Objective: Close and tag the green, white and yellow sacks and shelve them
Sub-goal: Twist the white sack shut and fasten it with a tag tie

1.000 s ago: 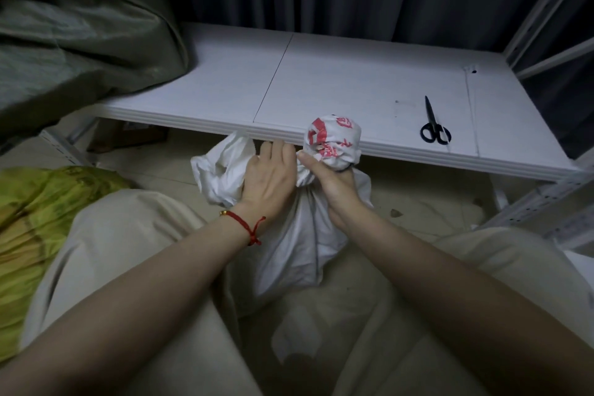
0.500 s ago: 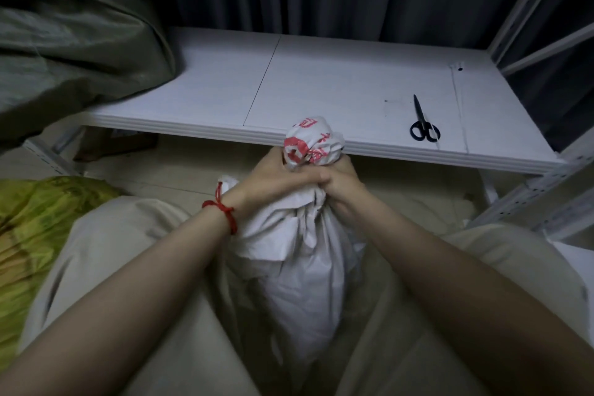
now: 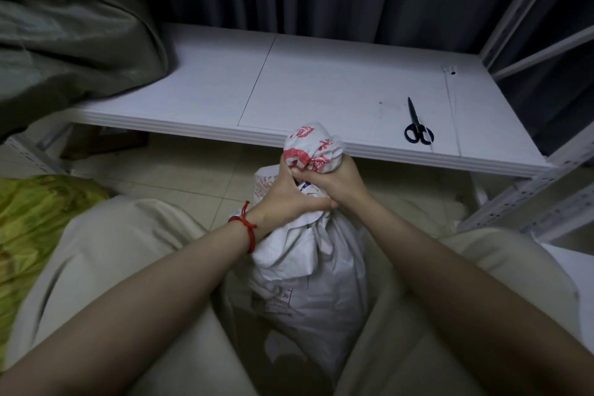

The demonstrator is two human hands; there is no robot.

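The white sack (image 3: pixel 308 286) with red print stands upright on the floor between my knees. Its mouth is bunched into a tuft (image 3: pixel 313 148) that sticks up above my hands. My left hand (image 3: pixel 289 193), with a red string on the wrist, grips the gathered neck from the left. My right hand (image 3: pixel 334 180) grips the same neck from the right, just under the tuft. The green sack (image 3: pixel 70 29) lies on the left end of the white shelf (image 3: pixel 321 87). The yellow sack (image 3: pixel 35 225) lies on the floor at my left.
Black scissors (image 3: pixel 418 125) lie on the shelf to the right, near a thin white cable tie (image 3: pixel 451 106). White metal rack posts (image 3: pixel 546 196) rise at the right. A dark curtain hangs behind the shelf. Tiled floor shows under the shelf.
The loose left flap of the white sack has been gathered into the neck. Both hands have closed together round it, and the sack now stands taller and narrower.
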